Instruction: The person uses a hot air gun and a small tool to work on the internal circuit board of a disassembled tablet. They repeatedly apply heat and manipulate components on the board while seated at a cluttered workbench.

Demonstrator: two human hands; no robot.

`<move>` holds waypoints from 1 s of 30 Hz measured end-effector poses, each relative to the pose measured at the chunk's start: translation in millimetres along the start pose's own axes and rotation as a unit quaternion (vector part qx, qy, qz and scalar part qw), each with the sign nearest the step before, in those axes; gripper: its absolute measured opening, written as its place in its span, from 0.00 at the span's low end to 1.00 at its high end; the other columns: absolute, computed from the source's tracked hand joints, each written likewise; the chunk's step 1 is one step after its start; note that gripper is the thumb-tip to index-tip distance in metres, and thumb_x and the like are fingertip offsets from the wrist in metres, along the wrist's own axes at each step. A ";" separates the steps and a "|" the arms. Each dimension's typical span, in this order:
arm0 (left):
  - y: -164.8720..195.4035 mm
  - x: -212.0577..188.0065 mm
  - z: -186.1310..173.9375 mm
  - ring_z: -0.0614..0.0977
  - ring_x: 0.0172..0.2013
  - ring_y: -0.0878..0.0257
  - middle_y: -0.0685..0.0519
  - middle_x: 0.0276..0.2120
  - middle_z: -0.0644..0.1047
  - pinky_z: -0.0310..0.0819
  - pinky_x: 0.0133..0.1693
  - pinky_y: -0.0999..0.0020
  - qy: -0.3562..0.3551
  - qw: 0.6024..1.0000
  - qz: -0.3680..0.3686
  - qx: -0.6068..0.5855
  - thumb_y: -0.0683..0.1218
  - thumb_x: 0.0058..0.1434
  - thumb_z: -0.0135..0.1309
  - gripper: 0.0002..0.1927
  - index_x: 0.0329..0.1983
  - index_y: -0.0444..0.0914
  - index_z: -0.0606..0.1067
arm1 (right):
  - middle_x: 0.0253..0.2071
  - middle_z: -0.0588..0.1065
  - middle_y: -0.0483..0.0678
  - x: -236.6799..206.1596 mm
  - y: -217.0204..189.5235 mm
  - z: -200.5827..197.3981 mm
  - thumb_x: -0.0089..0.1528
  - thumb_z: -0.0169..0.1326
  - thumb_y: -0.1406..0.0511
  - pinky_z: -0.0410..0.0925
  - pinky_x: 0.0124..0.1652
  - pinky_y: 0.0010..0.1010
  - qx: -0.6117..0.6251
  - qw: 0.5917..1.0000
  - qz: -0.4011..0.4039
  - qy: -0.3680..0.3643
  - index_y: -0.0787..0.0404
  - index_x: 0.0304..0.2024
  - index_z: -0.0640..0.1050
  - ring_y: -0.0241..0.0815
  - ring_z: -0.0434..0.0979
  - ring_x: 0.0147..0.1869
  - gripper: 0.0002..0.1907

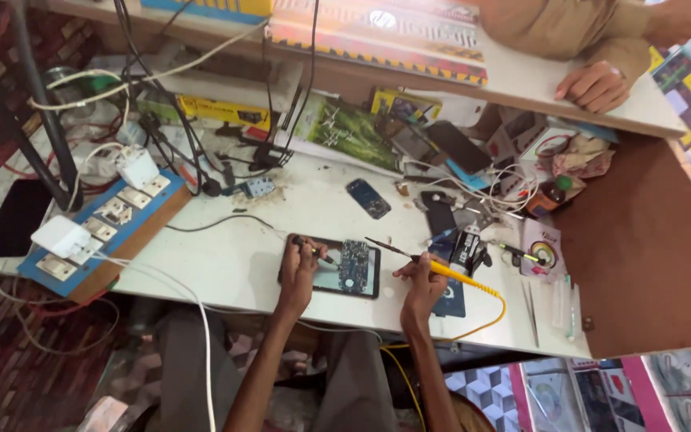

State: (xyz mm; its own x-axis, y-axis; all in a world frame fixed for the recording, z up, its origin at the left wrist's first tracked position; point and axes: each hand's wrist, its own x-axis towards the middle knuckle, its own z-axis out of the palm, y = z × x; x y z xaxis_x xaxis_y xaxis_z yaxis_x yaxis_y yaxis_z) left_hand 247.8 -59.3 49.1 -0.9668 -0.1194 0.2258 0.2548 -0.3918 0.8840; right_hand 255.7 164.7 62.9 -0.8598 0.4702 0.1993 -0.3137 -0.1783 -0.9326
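1. Yellow-handled soldering iron (451,274) with yellow cord, over a green circuit board (354,265) in a black-framed phone (333,267).
2. White worktop (233,256), brown panel (641,256) at one end.
3. Blue switchboard (97,232), white switches, white chargers (64,238).
4. Green printed packet (345,128); yellow box (213,108).
5. Orange, yellow-and-black striped poster (377,36) on the shelf.
6. Grey-and-white cube-patterned floor (485,388).

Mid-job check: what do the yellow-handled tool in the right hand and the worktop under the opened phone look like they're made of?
Yellow-handled tool: the grip looks like matte plastic or rubber, uniformly yellow; its slim dark shaft toward the opened phone is probably metal. The right hand holds it. Worktop: smooth white surface, likely laminate over board, since the adjoining side panel shows bare brown, wood-like board.
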 end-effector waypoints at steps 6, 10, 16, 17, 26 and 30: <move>0.2 3.3 6.0 0.65 0.31 0.72 0.54 0.35 0.73 0.61 0.35 0.77 0.000 1.000 -0.008 0.018 0.54 0.77 0.39 0.13 0.44 0.41 0.64 | 0.21 0.72 0.48 3.8 -1.2 -1.2 0.72 0.49 0.61 0.65 0.30 0.26 -0.032 0.999 0.006 0.015 0.66 0.42 0.72 0.37 0.74 0.24 0.12; 3.7 -1.1 6.5 0.67 0.33 0.72 0.53 0.35 0.73 0.61 0.36 0.76 -0.008 1.000 0.010 -0.006 0.54 0.77 0.39 0.13 0.44 0.40 0.64 | 0.23 0.73 0.46 -0.2 -8.4 2.0 0.72 0.48 0.61 0.66 0.32 0.24 -0.050 0.999 0.013 0.006 0.65 0.43 0.72 0.35 0.75 0.26 0.12; 7.7 -6.9 2.5 0.66 0.33 0.71 0.53 0.35 0.72 0.61 0.36 0.76 0.000 1.000 -0.007 -0.008 0.52 0.78 0.39 0.12 0.44 0.40 0.64 | 0.22 0.72 0.47 -6.2 -9.4 3.7 0.72 0.48 0.61 0.62 0.29 0.25 -0.064 0.997 0.016 0.030 0.66 0.44 0.72 0.35 0.73 0.24 0.13; 8.6 -6.9 1.9 0.68 0.35 0.71 0.54 0.36 0.72 0.63 0.38 0.76 0.000 1.000 -0.007 -0.004 0.52 0.77 0.38 0.12 0.44 0.40 0.63 | 0.22 0.72 0.47 -7.0 -8.3 3.4 0.72 0.48 0.61 0.63 0.29 0.25 -0.061 0.998 0.015 0.030 0.66 0.44 0.73 0.35 0.73 0.24 0.13; 12.2 -8.1 3.8 0.64 0.30 0.71 0.53 0.34 0.73 0.60 0.33 0.76 0.003 1.000 -0.009 0.006 0.52 0.78 0.38 0.12 0.44 0.39 0.64 | 0.22 0.72 0.46 -6.8 -4.5 0.4 0.72 0.49 0.60 0.62 0.28 0.24 -0.054 0.998 0.004 0.020 0.67 0.43 0.72 0.35 0.74 0.24 0.14; 9.4 -6.1 5.9 0.67 0.32 0.73 0.53 0.35 0.73 0.61 0.34 0.78 -0.001 1.000 0.002 -0.003 0.52 0.78 0.38 0.12 0.45 0.39 0.63 | 0.22 0.73 0.45 -3.2 -5.1 0.0 0.72 0.49 0.60 0.62 0.28 0.23 -0.075 0.997 0.012 0.010 0.67 0.43 0.74 0.34 0.73 0.24 0.15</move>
State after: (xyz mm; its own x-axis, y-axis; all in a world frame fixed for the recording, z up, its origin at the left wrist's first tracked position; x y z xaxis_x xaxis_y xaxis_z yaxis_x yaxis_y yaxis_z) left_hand 256.0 -56.9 58.4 -0.9657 -0.1187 0.2308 0.2592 -0.3969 0.8805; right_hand 260.1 164.1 67.0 -0.8583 0.4838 0.1712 -0.2277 -0.0600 -0.9719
